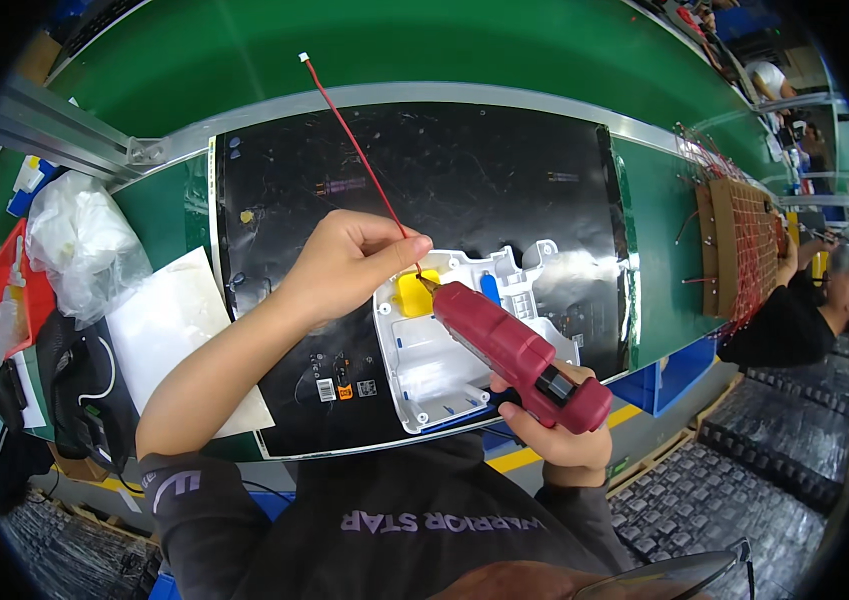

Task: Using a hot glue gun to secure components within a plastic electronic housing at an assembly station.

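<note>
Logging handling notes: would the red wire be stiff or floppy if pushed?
The red wire likely bends easily, being thin, yet seems springy: it runs nearly straight beyond the left hand. It is probably light, with a small white connector at its far end.

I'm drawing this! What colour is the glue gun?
The glue gun is dark pinkish red, seen best in the head view.

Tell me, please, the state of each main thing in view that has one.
White plastic housing: open, inside upward.
Yellow squarish piece: lying within housing.
Dark red pistol-shaped tool: gripped by right hand, tip at yellow piece.
Thin red wire: pinched by left hand, white connector unplugged.
Translucent plastic bag: crumpled.
White paper sheet: flat.
</note>
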{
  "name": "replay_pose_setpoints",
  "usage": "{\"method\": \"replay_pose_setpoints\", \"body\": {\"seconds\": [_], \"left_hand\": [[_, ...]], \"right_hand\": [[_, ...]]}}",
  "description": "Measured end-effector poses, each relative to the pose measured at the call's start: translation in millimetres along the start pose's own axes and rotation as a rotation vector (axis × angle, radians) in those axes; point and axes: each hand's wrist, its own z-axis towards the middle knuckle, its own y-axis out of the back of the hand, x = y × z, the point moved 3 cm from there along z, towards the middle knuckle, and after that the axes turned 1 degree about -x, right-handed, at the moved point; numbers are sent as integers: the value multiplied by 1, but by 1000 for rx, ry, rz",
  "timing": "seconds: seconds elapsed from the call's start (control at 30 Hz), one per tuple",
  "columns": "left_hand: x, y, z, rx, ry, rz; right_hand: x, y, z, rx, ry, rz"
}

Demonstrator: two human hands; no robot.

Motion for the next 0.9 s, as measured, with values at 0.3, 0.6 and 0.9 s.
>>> {"method": "replay_pose_setpoints", "body": {"seconds": [0.3,0.6,0.9], "left_hand": [[-3,0,-1,27,48,-36],[-2,0,0,49,68,-82],[-5,0,0,44,75,-17]], "right_hand": [[-6,-2,-1,-15,-7,15],[-6,-2,-1,-31,-1,-2],[-6,-1,-3,-41,-11,21]]}}
